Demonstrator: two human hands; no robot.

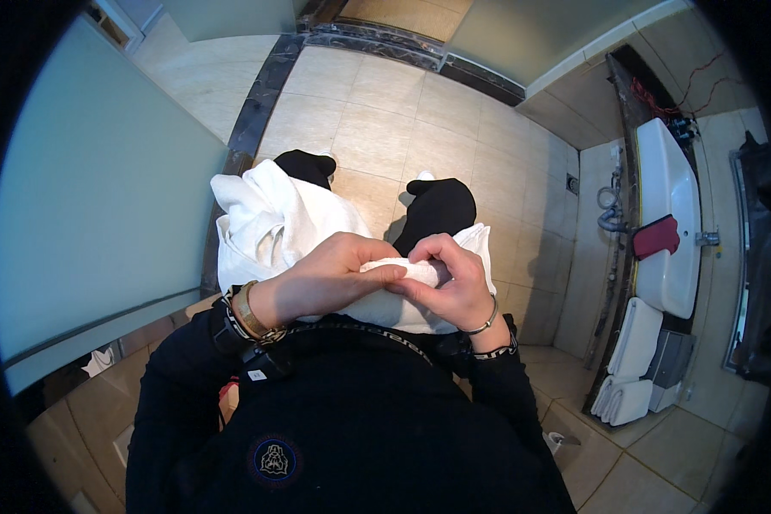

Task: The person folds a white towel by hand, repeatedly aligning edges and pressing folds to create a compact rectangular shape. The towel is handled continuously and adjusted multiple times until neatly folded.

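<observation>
Across my lap lies a large white towel (321,209), bunched in loose folds over my left thigh and reaching past my right one. My left hand (337,273) and my right hand (450,276) meet in front of my waist. Between them they pinch a rolled or folded part of white cloth (417,272), thumbs on the near side. Whether this part belongs to the lap towel or is a separate piece, I cannot tell. Some of my right fingers are hidden behind the cloth.
A white washbasin (671,276) at right has a dark red cloth (656,238) over its edge. Folded white towels (629,366) lie beside a grey box (671,360). A frosted glass panel (103,193) stands at left. Tiled floor (450,128) stretches ahead to a dark stone threshold (379,42).
</observation>
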